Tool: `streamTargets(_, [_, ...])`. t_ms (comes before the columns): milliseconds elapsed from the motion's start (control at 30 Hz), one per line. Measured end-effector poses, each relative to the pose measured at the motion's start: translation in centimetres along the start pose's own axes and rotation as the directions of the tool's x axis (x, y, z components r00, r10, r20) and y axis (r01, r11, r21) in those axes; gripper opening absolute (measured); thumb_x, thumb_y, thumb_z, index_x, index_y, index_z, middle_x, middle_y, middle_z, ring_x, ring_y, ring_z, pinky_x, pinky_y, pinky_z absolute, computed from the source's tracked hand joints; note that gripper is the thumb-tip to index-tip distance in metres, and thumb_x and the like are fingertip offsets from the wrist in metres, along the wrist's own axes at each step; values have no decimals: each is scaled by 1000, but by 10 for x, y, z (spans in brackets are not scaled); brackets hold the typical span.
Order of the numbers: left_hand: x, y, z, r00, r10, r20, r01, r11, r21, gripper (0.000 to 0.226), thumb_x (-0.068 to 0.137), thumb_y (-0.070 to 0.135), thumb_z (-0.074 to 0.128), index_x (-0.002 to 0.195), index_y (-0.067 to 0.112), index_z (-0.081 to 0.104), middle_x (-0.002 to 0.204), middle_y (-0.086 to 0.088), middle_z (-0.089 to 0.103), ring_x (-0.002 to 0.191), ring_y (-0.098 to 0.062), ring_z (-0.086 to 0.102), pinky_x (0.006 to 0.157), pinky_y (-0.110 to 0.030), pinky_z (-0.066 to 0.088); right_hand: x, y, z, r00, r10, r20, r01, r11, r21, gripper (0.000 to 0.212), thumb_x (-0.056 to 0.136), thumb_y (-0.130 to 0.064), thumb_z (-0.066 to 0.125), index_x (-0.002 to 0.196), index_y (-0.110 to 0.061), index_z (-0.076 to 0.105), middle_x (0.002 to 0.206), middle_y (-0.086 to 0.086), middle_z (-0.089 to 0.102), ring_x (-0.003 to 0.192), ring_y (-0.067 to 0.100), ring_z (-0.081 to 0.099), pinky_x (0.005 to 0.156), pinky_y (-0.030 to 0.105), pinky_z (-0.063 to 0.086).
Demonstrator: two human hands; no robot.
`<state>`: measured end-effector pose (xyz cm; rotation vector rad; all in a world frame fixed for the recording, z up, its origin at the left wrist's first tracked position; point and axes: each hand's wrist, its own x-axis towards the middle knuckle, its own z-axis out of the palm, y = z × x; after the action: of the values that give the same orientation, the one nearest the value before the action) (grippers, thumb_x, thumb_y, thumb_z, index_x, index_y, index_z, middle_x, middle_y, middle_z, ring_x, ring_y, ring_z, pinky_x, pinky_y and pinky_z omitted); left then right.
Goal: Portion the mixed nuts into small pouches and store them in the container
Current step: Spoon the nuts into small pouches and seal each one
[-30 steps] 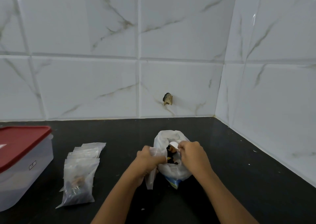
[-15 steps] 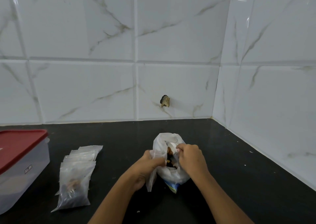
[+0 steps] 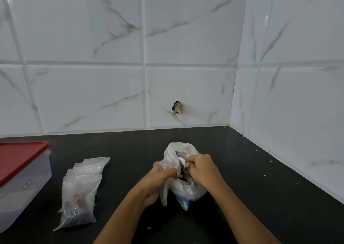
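White marbled wall tiles (image 3: 186,48) are seen above a black countertop (image 3: 251,188). Near the middle, a white plastic bag of mixed nuts (image 3: 186,190) is stood upright, mouth facing up, with dark nuts visible inside. Its left edge is gripped by the curled fingers of the left hand (image 3: 160,180). Its right rim is pinched by the right hand (image 3: 201,169), fingers bunched together. A stack of small clear pouches (image 3: 81,188) is laid flat to the left, long axis pointing away from the person, nearer the left hand. Further left, a container (image 3: 28,191) is closed by a red lid (image 3: 20,158).
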<state>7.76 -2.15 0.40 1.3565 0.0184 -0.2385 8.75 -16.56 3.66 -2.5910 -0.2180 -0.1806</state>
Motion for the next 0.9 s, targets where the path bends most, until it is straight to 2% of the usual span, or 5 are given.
streamTargets(167, [-1,3,3,1000,8,-29,-9,1000,-15,42,79,-4,56,110,17,39,118,-18,53,109,-31,58,92,-41,51,-1,-3,1,1000,-24,-15,24,998,51,28,92,-14,45,104,-16,70,105,13,65,92,27,64,83,36,53])
streamTargets(467, [-3,5,5,996,52,-76,-56,998,-42,55,80,-6,55,128,8,32,109,-10,52,99,-25,59,80,-36,53,-1,1,0,995,43,-85,-36,996,77,30,89,-11,43,98,-16,71,105,12,63,91,28,62,82,34,53])
streamTargets(700, [-1,6,2,997,18,-74,-21,999,-30,58,76,-3,58,127,12,33,116,-16,54,104,-30,60,89,-44,53,-1,-3,2,996,76,55,-59,964,-258,28,92,-16,50,118,-14,58,115,7,59,103,23,60,78,26,45])
streamTargets(833, [-1,4,2,998,10,-68,-17,995,-99,57,75,-5,58,125,10,36,120,-20,55,105,-33,61,88,-44,53,-2,-5,8,999,-41,3,41,991,-128,25,92,-12,44,106,-11,65,90,6,57,80,22,59,70,28,47])
streamTargets(900, [-2,4,1,999,21,-25,-24,989,-147,67,69,-2,66,129,8,37,123,-23,55,105,-34,62,82,-42,54,0,0,8,1000,-12,-11,12,1000,17,27,93,-10,43,103,-8,68,92,11,62,87,24,63,73,27,48])
